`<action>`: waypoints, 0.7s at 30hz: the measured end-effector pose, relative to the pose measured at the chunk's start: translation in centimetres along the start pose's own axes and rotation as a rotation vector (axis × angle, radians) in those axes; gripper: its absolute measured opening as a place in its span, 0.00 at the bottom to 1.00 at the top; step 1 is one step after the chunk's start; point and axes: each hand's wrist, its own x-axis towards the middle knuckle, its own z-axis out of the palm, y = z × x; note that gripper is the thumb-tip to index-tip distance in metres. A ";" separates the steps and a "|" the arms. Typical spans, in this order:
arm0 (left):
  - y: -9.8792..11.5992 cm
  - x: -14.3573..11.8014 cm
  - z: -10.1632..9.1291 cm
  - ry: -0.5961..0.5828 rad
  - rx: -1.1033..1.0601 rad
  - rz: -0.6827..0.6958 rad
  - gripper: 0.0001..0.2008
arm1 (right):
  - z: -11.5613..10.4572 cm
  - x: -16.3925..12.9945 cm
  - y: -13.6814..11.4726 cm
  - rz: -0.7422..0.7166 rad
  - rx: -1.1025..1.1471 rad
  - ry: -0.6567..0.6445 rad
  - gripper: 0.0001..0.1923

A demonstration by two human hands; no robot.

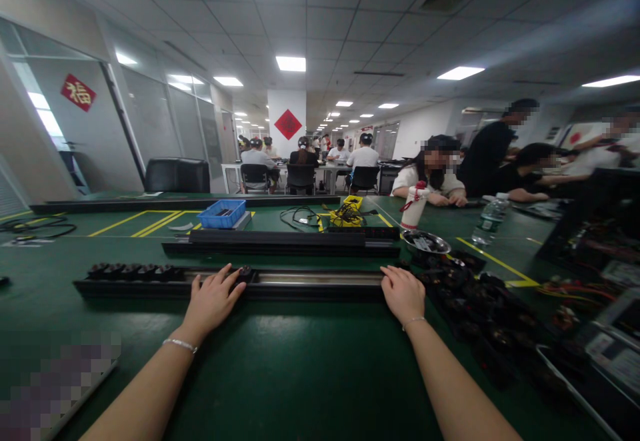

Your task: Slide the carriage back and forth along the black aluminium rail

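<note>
A long black rail with a metal channel (310, 280) lies across the green table in front of me. Several black socket modules (131, 270) sit in its left part. My left hand (213, 300) rests on the rail, with its fingers on one black module (245, 272) in the channel. My right hand (403, 292) holds the rail's right end, fingers curled over its near edge. To the right of that hand lies a heap of loose black modules (475, 301).
A second black rail (280, 241) lies further back, with a blue tray (222, 214), cables and a yellow box (347, 214) beyond it. A metal bowl (427, 242), a white bottle (414, 205) and a water bottle (489, 218) stand at right. Several people sit behind.
</note>
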 end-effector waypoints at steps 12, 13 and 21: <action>0.3 0.0 -0.4 -0.024 -0.012 -0.006 0.25 | 0.1 0.0 0.1 -0.007 -0.006 -0.009 0.20; 0.4 0.0 -0.4 -0.026 -0.011 -0.006 0.26 | 0.2 0.0 0.1 -0.008 -0.006 -0.003 0.20; 0.9 -0.1 -0.4 -0.016 -0.012 -0.004 0.28 | 0.3 0.1 0.2 -0.008 -0.006 -0.006 0.20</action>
